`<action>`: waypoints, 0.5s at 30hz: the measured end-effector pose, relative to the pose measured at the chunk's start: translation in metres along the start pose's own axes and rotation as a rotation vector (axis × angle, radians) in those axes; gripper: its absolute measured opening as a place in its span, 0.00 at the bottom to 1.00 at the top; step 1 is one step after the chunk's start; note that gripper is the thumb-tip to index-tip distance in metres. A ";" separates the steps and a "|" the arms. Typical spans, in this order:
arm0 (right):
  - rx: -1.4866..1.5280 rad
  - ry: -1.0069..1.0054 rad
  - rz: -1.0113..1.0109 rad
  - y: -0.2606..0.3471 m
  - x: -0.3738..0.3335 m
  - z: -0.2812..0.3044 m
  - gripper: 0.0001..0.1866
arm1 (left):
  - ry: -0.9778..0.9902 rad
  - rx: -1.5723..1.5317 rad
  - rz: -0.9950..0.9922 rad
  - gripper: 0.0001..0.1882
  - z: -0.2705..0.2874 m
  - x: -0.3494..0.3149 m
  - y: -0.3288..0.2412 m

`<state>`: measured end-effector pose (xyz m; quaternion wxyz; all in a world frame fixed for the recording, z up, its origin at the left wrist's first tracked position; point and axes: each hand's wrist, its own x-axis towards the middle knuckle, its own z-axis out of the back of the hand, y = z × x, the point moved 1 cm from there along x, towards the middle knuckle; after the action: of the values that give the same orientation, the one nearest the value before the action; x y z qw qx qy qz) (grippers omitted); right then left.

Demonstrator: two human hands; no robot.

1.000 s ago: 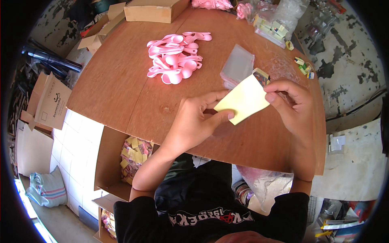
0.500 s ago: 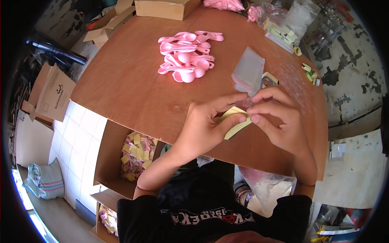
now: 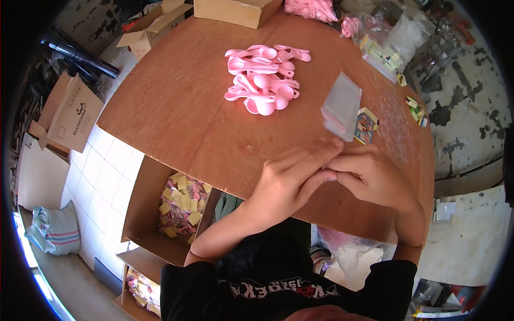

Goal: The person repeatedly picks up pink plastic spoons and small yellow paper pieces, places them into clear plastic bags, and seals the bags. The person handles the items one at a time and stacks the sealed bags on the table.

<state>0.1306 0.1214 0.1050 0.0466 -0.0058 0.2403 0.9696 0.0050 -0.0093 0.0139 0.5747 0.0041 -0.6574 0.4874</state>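
Note:
My left hand (image 3: 292, 179) and my right hand (image 3: 369, 174) meet above the near part of the table, fingertips touching. The fingers of both are pinched closed, and whatever they hold is hidden behind them. Just beyond them lies a stack of clear plastic bags (image 3: 342, 104). Beside that stack is a small printed card (image 3: 365, 127) with a yellow edge. Farther left, a pile of pink plastic spoons (image 3: 262, 80) rests on the brown table (image 3: 176, 107).
An open carton (image 3: 136, 208) at the table's left holds yellow cards and pink pieces in clear wrap. Along the far edge are a cardboard box (image 3: 230, 12) and a bag of pink items (image 3: 310, 9). Small yellow-and-green pieces (image 3: 416, 111) lie at the right edge.
The yellow card seen earlier in my left hand is now out of sight. My hands have turned and come together lower down. The whole view has shifted slightly, and the printed card shows more.

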 end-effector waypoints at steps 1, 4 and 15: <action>-0.002 0.003 0.003 -0.005 0.007 -0.003 0.10 | -0.004 0.002 0.000 0.25 0.002 -0.001 0.000; 0.229 -0.031 0.099 -0.022 0.032 0.003 0.08 | -0.038 -0.124 0.256 0.34 0.008 -0.005 0.005; -0.247 -0.575 0.315 -0.207 0.212 0.001 0.15 | 0.041 -0.056 0.522 0.35 0.021 -0.014 0.019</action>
<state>-0.0613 0.3224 0.0020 -0.0390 0.2992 0.0964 0.9485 -0.0167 -0.0210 -0.0056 0.4426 -0.1913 -0.6377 0.6007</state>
